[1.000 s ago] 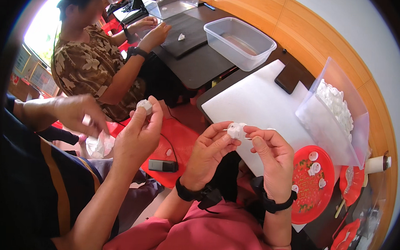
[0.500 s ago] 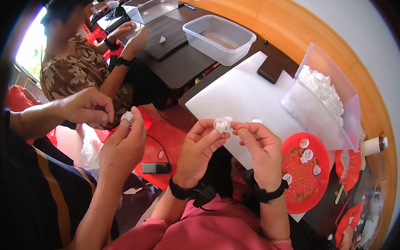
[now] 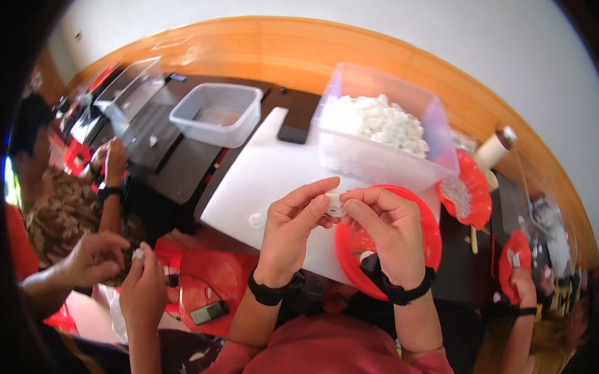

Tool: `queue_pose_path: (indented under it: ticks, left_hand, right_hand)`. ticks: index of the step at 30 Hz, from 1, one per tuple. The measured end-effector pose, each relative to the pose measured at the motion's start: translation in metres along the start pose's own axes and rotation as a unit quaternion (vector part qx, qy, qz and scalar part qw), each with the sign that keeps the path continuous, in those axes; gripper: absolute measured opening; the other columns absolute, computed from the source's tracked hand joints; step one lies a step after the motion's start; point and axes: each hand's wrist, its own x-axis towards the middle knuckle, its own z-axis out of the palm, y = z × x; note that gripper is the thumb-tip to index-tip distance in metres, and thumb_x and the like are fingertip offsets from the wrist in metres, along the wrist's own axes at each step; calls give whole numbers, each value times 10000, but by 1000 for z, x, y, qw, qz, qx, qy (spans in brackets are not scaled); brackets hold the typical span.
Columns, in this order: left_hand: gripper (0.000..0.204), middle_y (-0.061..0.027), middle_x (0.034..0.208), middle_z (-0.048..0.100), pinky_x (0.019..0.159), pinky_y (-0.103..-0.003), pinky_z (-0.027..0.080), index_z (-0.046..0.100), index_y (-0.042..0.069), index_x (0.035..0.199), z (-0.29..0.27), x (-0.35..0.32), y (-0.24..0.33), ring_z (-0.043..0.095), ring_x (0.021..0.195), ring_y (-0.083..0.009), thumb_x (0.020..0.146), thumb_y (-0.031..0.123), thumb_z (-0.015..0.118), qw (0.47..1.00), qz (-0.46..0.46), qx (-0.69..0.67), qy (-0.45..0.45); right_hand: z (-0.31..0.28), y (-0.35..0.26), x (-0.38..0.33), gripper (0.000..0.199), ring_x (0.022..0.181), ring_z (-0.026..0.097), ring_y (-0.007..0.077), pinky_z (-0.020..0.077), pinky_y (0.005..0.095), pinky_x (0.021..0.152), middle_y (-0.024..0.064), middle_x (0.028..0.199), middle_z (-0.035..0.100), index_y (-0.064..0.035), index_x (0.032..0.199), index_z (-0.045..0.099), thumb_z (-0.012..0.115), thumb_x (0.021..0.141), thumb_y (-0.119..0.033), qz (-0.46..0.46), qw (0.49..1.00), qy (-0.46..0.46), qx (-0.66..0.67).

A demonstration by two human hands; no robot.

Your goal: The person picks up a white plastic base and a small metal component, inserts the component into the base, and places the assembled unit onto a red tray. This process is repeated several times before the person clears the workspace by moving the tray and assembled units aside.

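Two bins (image 3: 217,113) (image 3: 380,140) behind hands w/ piece (image 3: 335,203).

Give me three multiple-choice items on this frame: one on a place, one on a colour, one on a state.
1. Where is the clear bin of white pieces?
A. on the white board, beyond the hands
B. on a red stool
C. on the person's lap

2. What colour is the round plate under the right hand?
A. blue
B. red
C. white

3. How is the small white piece held?
A. lying free on the board
B. in the left hand alone
C. pinched between the fingers of both hands

Key: 1 A, the bin stands on the white board past the hands. 2 B, its rim shows red. 3 C, both hands' fingertips meet on it.
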Motion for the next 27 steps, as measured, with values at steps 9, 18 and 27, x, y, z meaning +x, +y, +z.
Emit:
queue_pose_path:
  ticks: [9, 18, 27]
  left_hand:
    - [337, -85, 1068, 630, 864, -259, 460, 556, -20, 1214, 43, 7, -2, 584, 972, -132, 886, 51, 581, 996, 77, 41, -35]
    - [326, -59, 1057, 627, 841, -245, 433, 562, -9, 1223, 26, 9, 29, 544, 894, -100, 917, 102, 560, 994, 96, 10, -49]
    - [398, -92, 1198, 538, 961, -290, 390, 482, 0, 1313, 8, 14, 34, 535, 1039, -162, 938, 132, 511, 950, 272, 110, -107]
  right_hand:
    - [-23, -17, -19, 172, 772, 631, 106, 490, 216, 653, 78, 892, 674, 18, 1000, 649, 611, 892, -111, -21, 993, 78, 84]
    - [4, -35, 4, 201, 777, 654, 122, 527, 231, 705, 96, 910, 675, 29, 1012, 640, 599, 907, -137, -12, 994, -18, 104]
    - [33, -29, 14, 237, 851, 671, 192, 554, 295, 788, 134, 962, 666, 38, 1030, 621, 576, 922, -168, 24, 983, -18, 179]
